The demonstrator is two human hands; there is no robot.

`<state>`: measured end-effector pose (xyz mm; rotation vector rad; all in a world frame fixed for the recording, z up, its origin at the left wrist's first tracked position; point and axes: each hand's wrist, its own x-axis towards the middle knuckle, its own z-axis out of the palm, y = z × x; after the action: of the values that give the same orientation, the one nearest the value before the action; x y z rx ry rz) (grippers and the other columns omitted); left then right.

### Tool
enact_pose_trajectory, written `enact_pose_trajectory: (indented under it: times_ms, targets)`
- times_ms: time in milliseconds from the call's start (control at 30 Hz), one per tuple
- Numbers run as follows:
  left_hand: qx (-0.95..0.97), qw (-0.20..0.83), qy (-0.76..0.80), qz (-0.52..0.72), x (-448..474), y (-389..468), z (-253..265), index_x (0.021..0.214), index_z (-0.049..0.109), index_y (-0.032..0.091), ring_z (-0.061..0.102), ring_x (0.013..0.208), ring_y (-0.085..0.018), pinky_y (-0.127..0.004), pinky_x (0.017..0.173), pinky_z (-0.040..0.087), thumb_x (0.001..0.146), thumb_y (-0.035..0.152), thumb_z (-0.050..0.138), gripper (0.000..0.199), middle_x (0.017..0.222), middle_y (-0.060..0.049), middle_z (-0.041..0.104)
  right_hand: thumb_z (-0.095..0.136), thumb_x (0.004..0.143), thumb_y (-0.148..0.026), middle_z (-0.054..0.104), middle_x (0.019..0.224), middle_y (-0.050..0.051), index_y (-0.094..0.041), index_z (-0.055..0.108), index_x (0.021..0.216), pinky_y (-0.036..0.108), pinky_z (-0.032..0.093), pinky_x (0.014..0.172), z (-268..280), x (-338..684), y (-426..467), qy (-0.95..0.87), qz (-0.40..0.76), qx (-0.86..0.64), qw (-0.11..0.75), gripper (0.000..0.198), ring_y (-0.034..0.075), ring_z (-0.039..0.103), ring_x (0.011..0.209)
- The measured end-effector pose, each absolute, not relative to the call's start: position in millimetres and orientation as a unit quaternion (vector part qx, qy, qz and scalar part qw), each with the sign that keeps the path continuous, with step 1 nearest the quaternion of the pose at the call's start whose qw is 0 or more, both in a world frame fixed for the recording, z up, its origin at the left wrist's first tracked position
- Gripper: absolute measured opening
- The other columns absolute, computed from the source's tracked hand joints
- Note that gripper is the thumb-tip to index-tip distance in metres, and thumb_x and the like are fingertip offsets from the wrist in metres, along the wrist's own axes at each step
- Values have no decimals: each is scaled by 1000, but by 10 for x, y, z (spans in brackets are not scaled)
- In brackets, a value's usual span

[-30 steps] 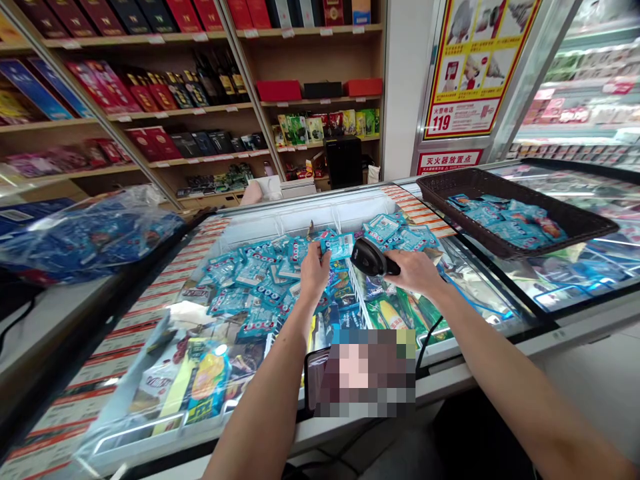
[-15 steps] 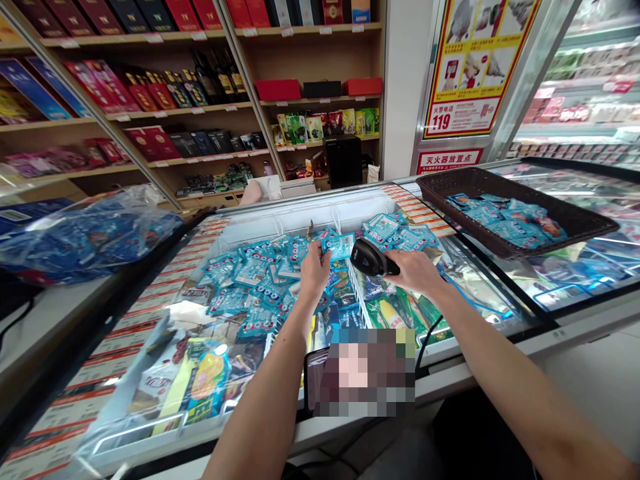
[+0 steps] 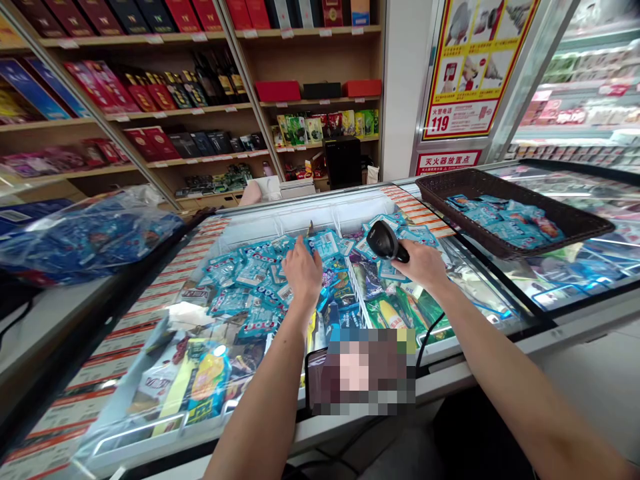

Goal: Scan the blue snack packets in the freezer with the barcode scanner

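My left hand (image 3: 303, 270) reaches over a pile of small blue snack packets (image 3: 257, 270) on the freezer's glass top. Its fingers stretch forward at the pile, back of the hand up, and nothing shows gripped in them. A blue packet with a white printed panel (image 3: 327, 244) lies just right of its fingertips. My right hand (image 3: 424, 267) is wrapped round the handle of a black barcode scanner (image 3: 383, 240), its head turned left above the packets. More blue packets (image 3: 420, 235) lie behind the scanner.
A dark brown basket (image 3: 520, 250) with blue packets stands at the right. On the left sits a clear plastic bag full of packets (image 3: 90, 233). A phone with a blurred screen (image 3: 315, 383) rests at the freezer's front edge. A black cable (image 3: 425, 343) hangs by my right forearm.
The packet that my left hand was holding up is out of its fingers, and that hand has shifted left over the pile. The scanner has moved slightly right and up.
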<state>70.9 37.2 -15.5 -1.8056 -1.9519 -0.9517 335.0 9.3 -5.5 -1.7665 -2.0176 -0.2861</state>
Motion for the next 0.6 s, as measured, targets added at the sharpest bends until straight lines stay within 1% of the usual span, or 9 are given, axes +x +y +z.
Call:
enact_pose_trajectory:
  times_ms: [67, 100, 167, 200, 267, 333, 433, 600]
  targets:
    - [-621, 185, -686, -330, 715, 324, -114, 139, 28, 11, 46, 116, -35, -49, 91, 36, 86, 36, 40, 60, 126, -20, 51, 53, 78, -45, 68, 85, 6, -23, 59, 108, 29, 38, 64, -63, 3355, 100, -724, -110, -644, 223, 38, 23, 61, 76]
    - [-633, 192, -676, -325, 727, 302, -97, 141, 25, 13, 41, 121, -35, -50, 94, 34, 86, 36, 39, 61, 134, -19, 45, 53, 78, -45, 68, 84, 6, -23, 59, 108, 29, 38, 63, -67, 3356, 102, -723, -112, -644, 224, 38, 23, 61, 76]
    - [-694, 191, -626, -298, 770, 270, -79, 142, 26, 21, 32, 130, -32, -49, 101, 29, 88, 35, 36, 57, 144, -12, 34, 53, 78, -45, 67, 84, 5, -23, 59, 107, 29, 38, 63, -75, 3357, 107, -722, -114, -644, 228, 37, 23, 61, 75]
    - [-737, 186, -589, -275, 796, 262, -82, 141, 28, 24, 29, 133, -29, -48, 104, 26, 89, 34, 34, 53, 146, -8, 32, 53, 78, -44, 67, 85, 5, -23, 59, 107, 29, 38, 64, -80, 3359, 110, -721, -114, -644, 230, 37, 23, 61, 76]
    - [-813, 168, -513, -219, 847, 263, -118, 137, 36, 30, 25, 136, -23, -46, 110, 19, 91, 34, 32, 47, 146, -2, 33, 54, 78, -44, 67, 85, 6, -23, 59, 107, 29, 39, 64, -88, 3369, 117, -717, -115, -645, 237, 36, 23, 61, 75]
    - [-853, 147, -469, -174, 880, 283, -182, 132, 43, 33, 26, 136, -21, -46, 112, 12, 91, 37, 32, 43, 142, 1, 40, 54, 78, -44, 67, 86, 6, -23, 58, 108, 30, 39, 65, -97, 3385, 125, -712, -116, -647, 247, 37, 23, 61, 76]
    - [-854, 124, -476, -169, 875, 327, -276, 125, 51, 32, 32, 132, -23, -51, 112, 7, 90, 43, 34, 41, 135, -2, 49, 53, 79, -45, 67, 89, 7, -22, 58, 109, 30, 40, 67, -104, 3413, 134, -710, -109, -645, 261, 38, 23, 61, 78]
    - [-812, 127, -522, -227, 786, 366, -319, 116, 58, 28, 37, 128, -27, -59, 109, 6, 88, 41, 39, 37, 127, -7, 55, 53, 79, -45, 67, 92, 8, -20, 58, 111, 31, 41, 70, -102, 3429, 136, -712, -98, -642, 267, 40, 24, 61, 82]
